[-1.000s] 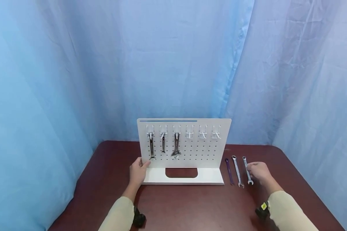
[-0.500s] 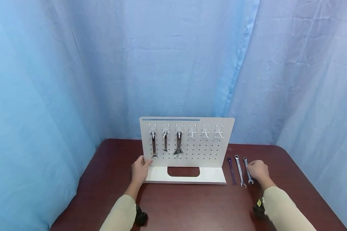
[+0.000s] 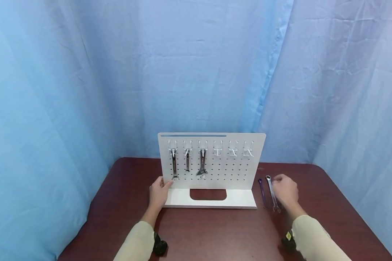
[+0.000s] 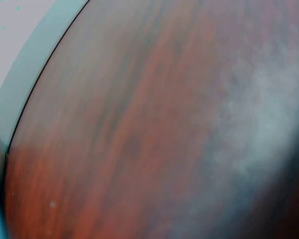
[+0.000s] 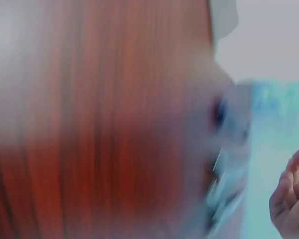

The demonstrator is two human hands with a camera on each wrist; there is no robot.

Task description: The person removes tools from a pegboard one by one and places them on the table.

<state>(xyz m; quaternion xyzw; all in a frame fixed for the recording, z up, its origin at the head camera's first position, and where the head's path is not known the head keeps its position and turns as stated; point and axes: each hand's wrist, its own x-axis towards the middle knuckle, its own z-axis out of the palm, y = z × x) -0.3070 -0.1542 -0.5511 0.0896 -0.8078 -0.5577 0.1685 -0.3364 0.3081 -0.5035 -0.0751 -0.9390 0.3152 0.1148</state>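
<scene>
My left hand (image 3: 158,194) grips the lower left edge of a white pegboard (image 3: 228,177), thumb on its front face. My right hand (image 3: 285,190), fingers curled, is at the right side of the table above where the rightmost combination wrench lay; that wrench no longer shows on the table and is mostly hidden by the hand. Just left of this hand lie a silver combination wrench (image 3: 272,190) and a purple wrench (image 3: 262,191). In the right wrist view the curled fingers (image 5: 291,199) show at the right edge and the wrenches are blurred.
On the pegboard's left hooks hang a long combination wrench (image 3: 174,163), a shorter wrench (image 3: 187,161) and an adjustable wrench (image 3: 202,163). Three bare hooks, one of them the rightmost hook (image 3: 248,152), follow to the right. Blue curtains (image 3: 196,72) surround the dark red table (image 3: 209,232).
My right hand has moved left toward the silver wrench, and the rightmost combination wrench has gone from its place on the table. The left hand stays on the pegboard.
</scene>
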